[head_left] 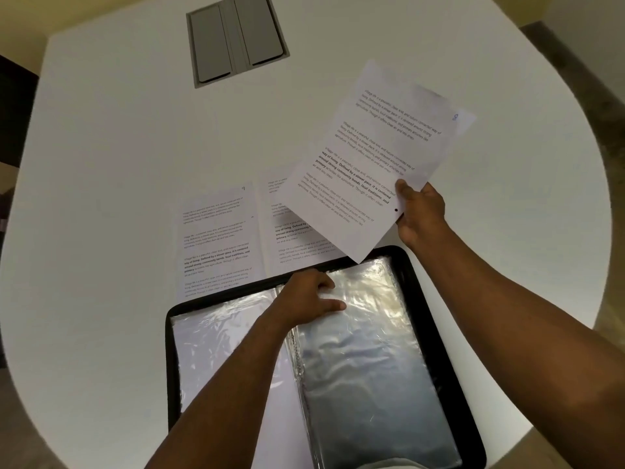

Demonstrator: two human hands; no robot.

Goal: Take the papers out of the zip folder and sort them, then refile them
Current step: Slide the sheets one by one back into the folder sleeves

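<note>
Pinched at its near edge by the right hand [421, 211], a sheet [375, 157] hung tilted above the table [118, 137]. Left hand [309, 297] pressed the open folder [439, 333] sleeves with relaxed fingers. Two sheets [216, 238] lay just beyond the folder.

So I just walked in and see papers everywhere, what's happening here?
A person is emptying an open black zip folder on a white table. The right hand pinches a printed sheet by its corner, lifted above the table. The left hand rests on the folder's clear plastic sleeves. Two more printed sheets lie flat beyond the folder: one on the left, one beside it, partly hidden behind the lifted sheet.
</note>
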